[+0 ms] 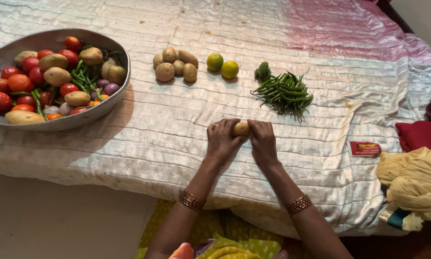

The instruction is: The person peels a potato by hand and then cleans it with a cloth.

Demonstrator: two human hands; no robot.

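Note:
My left hand (221, 140) and my right hand (262, 141) meet at the near middle of the bed, both gripping one small yellowish potato (241, 128) between the fingertips. Beyond them lies a small heap of potatoes (175, 64), then two limes (222, 65), then a pile of green chillies (285, 92) with a sprig of greens. A large grey metal bowl (111, 103) at the left holds tomatoes, potatoes, green chillies and small purple onions.
A shiny silver quilted cover (167, 134) spreads over the bed, turning pink at the far right. A small red packet (365, 149) lies at the right, beside a yellow cloth (414, 182) and a red cushion (421, 134). Bare floor shows at lower left.

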